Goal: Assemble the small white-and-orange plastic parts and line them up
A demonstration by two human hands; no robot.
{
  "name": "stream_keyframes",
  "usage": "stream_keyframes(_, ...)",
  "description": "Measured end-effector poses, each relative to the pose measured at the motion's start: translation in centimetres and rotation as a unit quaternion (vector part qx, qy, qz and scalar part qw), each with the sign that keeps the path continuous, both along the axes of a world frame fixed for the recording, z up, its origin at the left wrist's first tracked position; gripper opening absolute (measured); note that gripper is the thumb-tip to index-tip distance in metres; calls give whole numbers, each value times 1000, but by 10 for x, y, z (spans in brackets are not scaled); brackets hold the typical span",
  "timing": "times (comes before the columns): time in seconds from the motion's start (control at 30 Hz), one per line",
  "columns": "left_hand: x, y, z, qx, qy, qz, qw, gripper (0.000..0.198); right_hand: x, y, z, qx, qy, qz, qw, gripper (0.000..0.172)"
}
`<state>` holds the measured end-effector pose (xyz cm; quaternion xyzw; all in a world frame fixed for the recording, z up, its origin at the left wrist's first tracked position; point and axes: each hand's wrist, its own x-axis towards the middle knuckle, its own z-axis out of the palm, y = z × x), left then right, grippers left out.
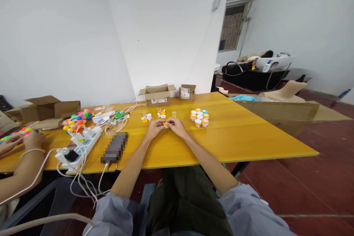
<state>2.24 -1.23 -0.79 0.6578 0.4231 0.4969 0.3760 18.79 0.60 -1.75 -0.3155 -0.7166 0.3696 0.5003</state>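
My left hand (155,127) and my right hand (176,125) meet over the yellow table (249,136), fingers pinched together on a small orange piece (165,124) between them. Just beyond my hands lie small clear cups with white and orange parts (155,115). A cluster of several small capped pots (199,117), with orange, white and teal lids, stands to the right of my right hand.
An open cardboard box (157,95) and a smaller box (187,92) sit by the wall. A power strip (80,147) with cables and a dark blurred device (114,147) lie at left. Another person's hands (24,142) work near coloured balls (79,116).
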Motion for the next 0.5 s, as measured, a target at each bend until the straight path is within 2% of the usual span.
stream_keyframes(0.5, -6, 8, -11, -6, 4, -27, 1000, 36, -1, 2, -3, -20, -4, -26, 999, 8)
